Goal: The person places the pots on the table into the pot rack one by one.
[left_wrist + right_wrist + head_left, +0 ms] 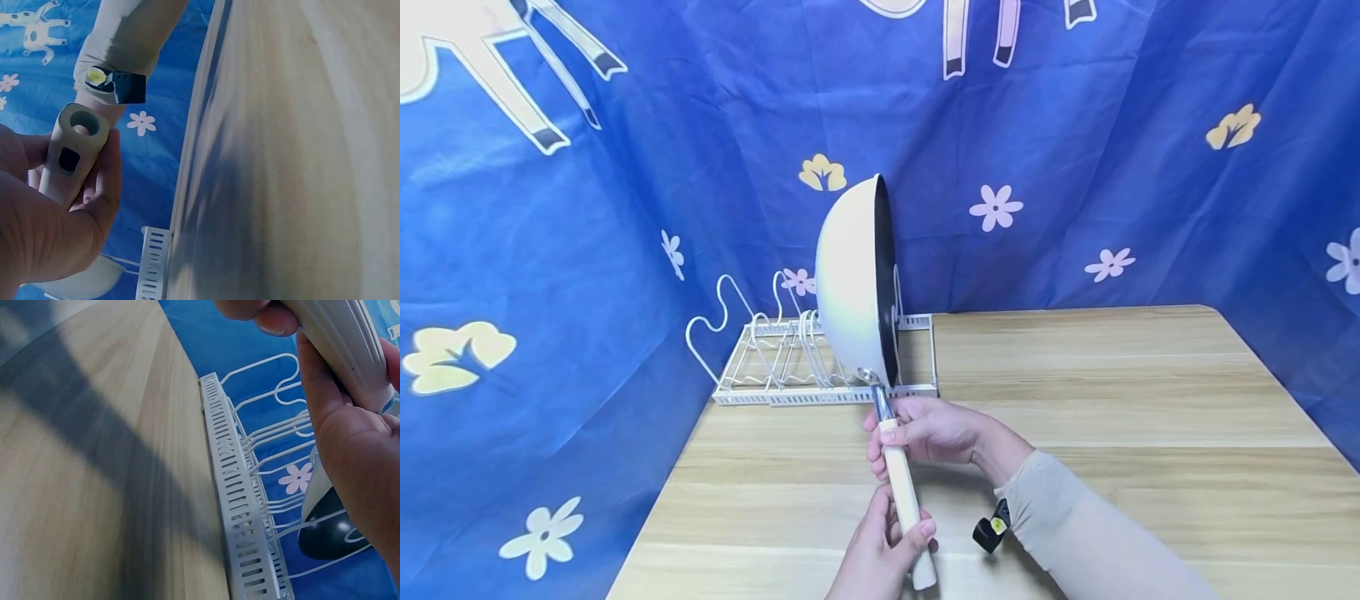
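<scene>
A white wok (850, 275) with a dark inside stands on its edge over the right part of a white wire rack (820, 398), its opening facing right. Its pale handle (901, 487) points toward me, joined to the pan by a metal neck. My left hand (883, 546) grips the handle near its free end; the left wrist view shows the hanging hole in that end. Farther up, just below the metal neck, my right hand (936, 429) holds the handle between thumb and fingers. In the right wrist view the wok (325, 525) sits among the rack's wires.
The rack's wire dividers (722, 312) rise at the left, beside the blue patterned cloth (1037, 167) that hangs around the back and sides. Wood-grain tabletop (1112, 392) extends to the right. A black wrist device (992, 527) hangs at my right sleeve.
</scene>
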Demonstrator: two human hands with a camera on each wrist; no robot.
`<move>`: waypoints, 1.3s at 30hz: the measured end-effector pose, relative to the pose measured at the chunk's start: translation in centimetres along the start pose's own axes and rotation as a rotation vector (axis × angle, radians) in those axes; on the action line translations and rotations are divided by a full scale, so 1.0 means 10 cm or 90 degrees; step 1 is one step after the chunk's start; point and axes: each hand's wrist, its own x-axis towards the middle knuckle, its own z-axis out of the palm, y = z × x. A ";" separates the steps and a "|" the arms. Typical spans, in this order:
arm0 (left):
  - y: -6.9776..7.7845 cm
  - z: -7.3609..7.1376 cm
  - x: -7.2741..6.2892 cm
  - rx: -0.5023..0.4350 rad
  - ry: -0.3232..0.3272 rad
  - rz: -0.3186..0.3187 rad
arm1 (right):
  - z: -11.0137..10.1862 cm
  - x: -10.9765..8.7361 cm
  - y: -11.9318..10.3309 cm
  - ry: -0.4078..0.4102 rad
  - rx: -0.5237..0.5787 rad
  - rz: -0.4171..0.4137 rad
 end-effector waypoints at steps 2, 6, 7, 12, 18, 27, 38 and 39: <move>-0.01 0.01 0.00 0.002 0.001 -0.002 | -0.01 0.00 0.01 -0.001 0.004 0.002; -0.02 0.02 0.02 0.014 0.004 -0.007 | -0.03 -0.01 0.04 0.006 0.010 0.008; -0.02 0.02 0.02 0.014 0.003 -0.009 | -0.03 -0.01 0.04 0.009 0.011 0.010; -0.05 0.03 0.02 0.003 -0.004 -0.006 | -0.07 -0.01 0.09 0.005 0.021 0.017; -0.09 0.03 0.03 0.000 0.000 -0.011 | -0.11 0.00 0.16 -0.009 0.040 0.006; -0.09 0.02 0.05 0.029 0.008 -0.022 | -0.17 0.02 0.20 -0.015 0.054 -0.005; -0.07 0.03 0.12 0.046 0.023 -0.046 | -0.24 0.04 0.26 0.000 0.079 -0.025; -0.07 0.03 0.12 0.045 0.022 -0.047 | -0.24 0.04 0.26 0.003 0.079 -0.022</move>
